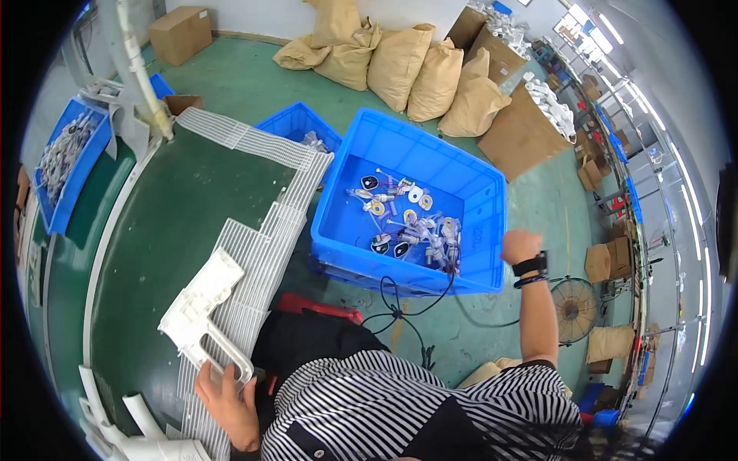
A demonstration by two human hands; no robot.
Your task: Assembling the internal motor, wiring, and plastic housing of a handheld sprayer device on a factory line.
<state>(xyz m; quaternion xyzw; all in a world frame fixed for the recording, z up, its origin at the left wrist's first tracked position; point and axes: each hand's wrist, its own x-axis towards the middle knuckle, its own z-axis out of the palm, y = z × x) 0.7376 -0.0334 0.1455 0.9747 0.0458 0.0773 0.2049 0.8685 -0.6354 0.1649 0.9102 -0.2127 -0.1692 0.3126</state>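
Note:
A white plastic housing (201, 300) with a looped handle lies on the green conveyor belt at the left. My left hand (228, 403) has its fingers curled round the near end of that handle. On the right, my right hand (521, 247) is closed like a fist beside the right wall of a large blue crate (484, 192). Its fingertips are turned out of sight, so what they hold, if anything, is hidden. Inside the crate lie several small assemblies (415, 223) with wires, round white and yellow parts and clear plastic wrapping.
White ribbed strips (265, 230) line the belt's right edge. More white parts (154, 442) lie near left. Blue bins (300, 127) stand behind. Stuffed sacks (400, 65) and cartons (530, 131) line the back. Black cable (396, 313) hangs by the crate; a round fan (575, 310) stands right.

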